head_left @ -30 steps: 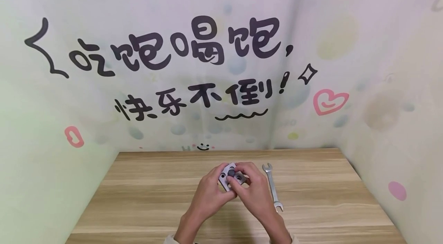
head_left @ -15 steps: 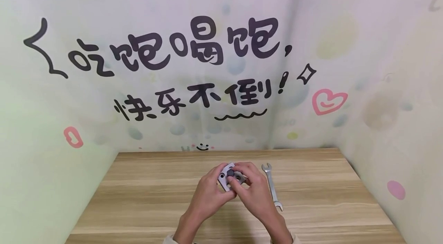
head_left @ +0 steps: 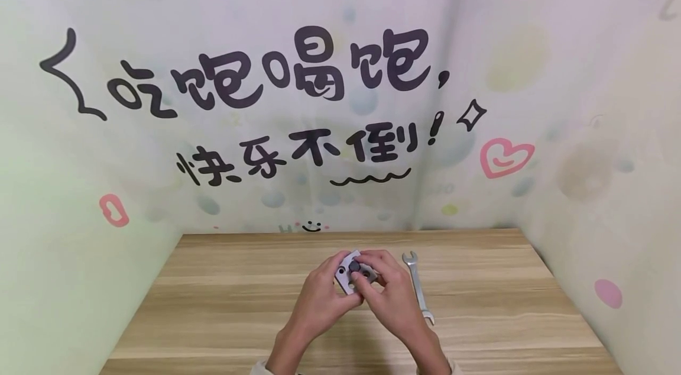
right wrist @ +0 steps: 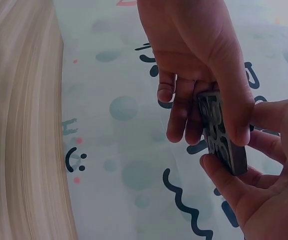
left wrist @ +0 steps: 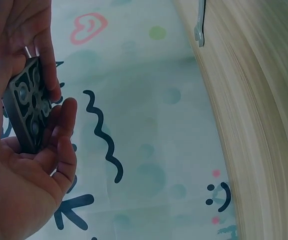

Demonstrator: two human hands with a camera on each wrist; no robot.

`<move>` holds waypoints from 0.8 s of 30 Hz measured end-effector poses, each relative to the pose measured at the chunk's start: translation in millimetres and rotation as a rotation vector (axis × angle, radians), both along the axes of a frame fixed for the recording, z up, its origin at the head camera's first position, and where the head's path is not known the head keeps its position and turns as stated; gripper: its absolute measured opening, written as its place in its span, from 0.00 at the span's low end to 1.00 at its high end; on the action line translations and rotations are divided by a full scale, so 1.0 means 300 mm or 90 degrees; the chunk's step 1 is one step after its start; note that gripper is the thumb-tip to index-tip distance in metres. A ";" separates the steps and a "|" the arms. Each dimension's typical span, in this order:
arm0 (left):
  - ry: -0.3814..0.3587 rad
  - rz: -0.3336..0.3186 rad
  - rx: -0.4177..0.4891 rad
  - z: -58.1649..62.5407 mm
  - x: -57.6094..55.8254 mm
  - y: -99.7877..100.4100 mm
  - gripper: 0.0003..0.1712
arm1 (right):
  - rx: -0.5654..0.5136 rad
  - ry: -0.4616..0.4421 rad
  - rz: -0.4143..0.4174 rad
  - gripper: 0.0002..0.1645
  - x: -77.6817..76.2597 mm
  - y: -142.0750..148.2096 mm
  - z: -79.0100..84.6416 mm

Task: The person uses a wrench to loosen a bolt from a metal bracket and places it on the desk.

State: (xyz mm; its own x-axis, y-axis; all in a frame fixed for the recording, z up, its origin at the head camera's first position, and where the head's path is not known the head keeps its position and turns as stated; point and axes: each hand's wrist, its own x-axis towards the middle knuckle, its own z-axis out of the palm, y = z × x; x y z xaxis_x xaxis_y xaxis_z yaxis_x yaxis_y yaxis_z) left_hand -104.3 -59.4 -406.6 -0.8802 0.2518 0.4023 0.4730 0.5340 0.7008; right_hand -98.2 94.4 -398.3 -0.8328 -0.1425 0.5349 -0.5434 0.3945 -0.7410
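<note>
In the head view, a small light-grey metal plate (head_left: pixel 343 281) with several holes is held above the table. My left hand (head_left: pixel 323 295) grips it by the left and lower edges. A dark bolt head (head_left: pixel 354 267) stands out near the plate's middle. My right hand (head_left: pixel 392 289) pinches the bolt head between thumb and index finger, close against the plate's right side. Both wrist views show the plate's other face, patterned with dark recesses: the plate (left wrist: pixel 30 102) between both hands on the left, and the plate (right wrist: pixel 218 132) again at right of centre. The bolt's shank is not visible.
A double open-ended wrench (head_left: pixel 418 287) lies on the wood-grain table (head_left: pixel 223 310), just right of the right hand. Printed walls (head_left: pixel 319 203) with black lettering close off the back and both sides.
The right fingers have shifted very slightly around the bolt head. The plate, the left hand and the wrench keep nearly the same places.
</note>
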 end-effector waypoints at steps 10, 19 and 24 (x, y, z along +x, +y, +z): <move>0.010 0.009 -0.010 -0.004 0.000 0.005 0.35 | -0.008 -0.008 -0.070 0.17 -0.002 -0.018 -0.002; 0.008 0.015 -0.009 -0.002 0.004 0.008 0.34 | -0.007 0.016 -0.067 0.11 -0.003 -0.021 -0.001; 0.018 0.014 -0.010 -0.002 0.002 0.007 0.34 | 0.011 0.030 -0.060 0.11 -0.002 -0.018 0.001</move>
State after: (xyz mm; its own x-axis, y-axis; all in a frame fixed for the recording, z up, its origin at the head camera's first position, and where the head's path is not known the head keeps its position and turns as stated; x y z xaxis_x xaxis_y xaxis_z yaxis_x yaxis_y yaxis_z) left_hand -103.9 -57.4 -407.3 -0.8743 0.2390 0.4225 0.4800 0.5555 0.6790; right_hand -98.8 89.0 -397.9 -0.8167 -0.0733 0.5724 -0.5375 0.4579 -0.7081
